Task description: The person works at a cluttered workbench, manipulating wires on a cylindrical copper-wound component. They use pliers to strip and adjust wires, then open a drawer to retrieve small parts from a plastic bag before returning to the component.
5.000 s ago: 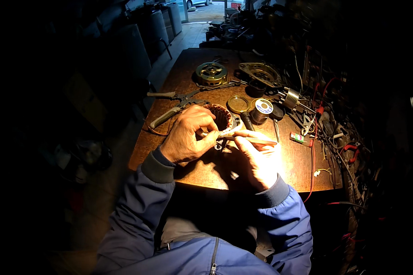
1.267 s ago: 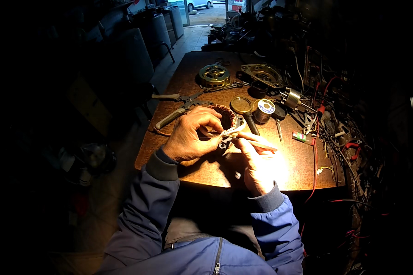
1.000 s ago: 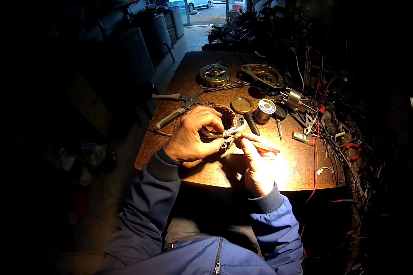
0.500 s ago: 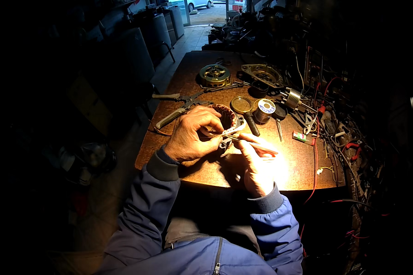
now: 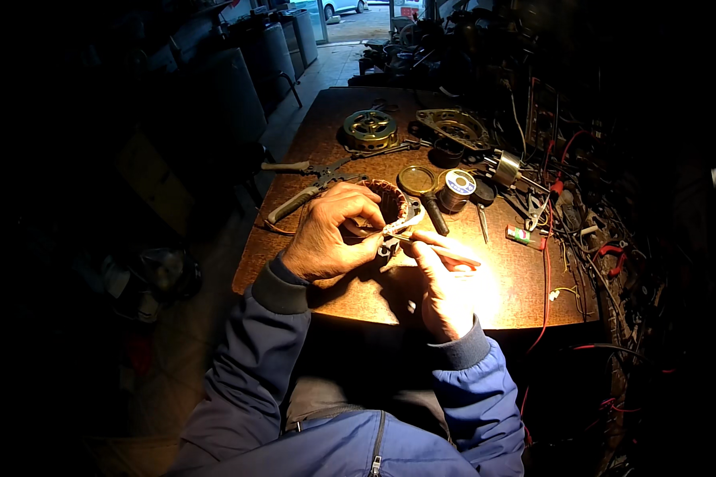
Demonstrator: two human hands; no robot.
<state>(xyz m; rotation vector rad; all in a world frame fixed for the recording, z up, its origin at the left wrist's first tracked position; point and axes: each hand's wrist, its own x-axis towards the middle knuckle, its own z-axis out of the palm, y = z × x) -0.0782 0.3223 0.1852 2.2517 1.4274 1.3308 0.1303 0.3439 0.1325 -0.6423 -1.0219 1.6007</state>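
Wound ring [image 5: 402,208]: stood at the centre of the frame, its near edge under the left hand's fingertips, its opening beyond them.
Left hand [image 5: 334,234]: thumb and fingers were closed in a pinch on the ring's near edge; the exact strand was too small to tell.
Right hand [image 5: 447,290]: fingers were closed around a slender pale tool [image 5: 460,258], its tip at that edge.
Wooden table [image 5: 346,306]: brightly lit at lower right of centre; it bore a magnifying glass [image 5: 435,215] and spool [image 5: 457,200] right of centre, long-handled pliers [image 5: 293,203] at left, a brass-coloured housing [image 5: 371,129] above.
Room: dark, with tangled wires [image 5: 605,254] at right and a doorway [image 5: 358,30] at top centre.
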